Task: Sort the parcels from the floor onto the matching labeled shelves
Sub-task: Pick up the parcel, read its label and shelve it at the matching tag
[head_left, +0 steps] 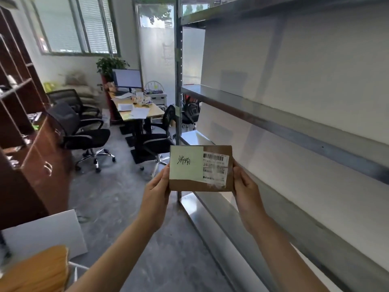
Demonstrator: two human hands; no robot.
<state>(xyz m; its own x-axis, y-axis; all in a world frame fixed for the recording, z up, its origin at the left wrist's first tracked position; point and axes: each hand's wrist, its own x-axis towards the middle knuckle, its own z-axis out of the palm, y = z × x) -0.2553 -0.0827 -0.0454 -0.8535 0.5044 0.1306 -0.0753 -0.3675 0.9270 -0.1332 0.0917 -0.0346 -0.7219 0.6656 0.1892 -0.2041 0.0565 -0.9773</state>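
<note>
The one camera sat on my head and looked forward and a little down, its wide lens bowing straight lines near the borders. My left hand (156, 192) and right hand (245, 186) showed low in the middle on outstretched forearms, gripping a flat brown cardboard parcel (201, 168) close, just below the centre of the view. The grey metal shelving unit (294, 121) filled the right side, very near, its front edges receding toward the middle. The pale wooden desk (145, 114) and black office chairs (84, 131) stood well off at the left, beyond the grey concrete floor (117, 197).
</note>
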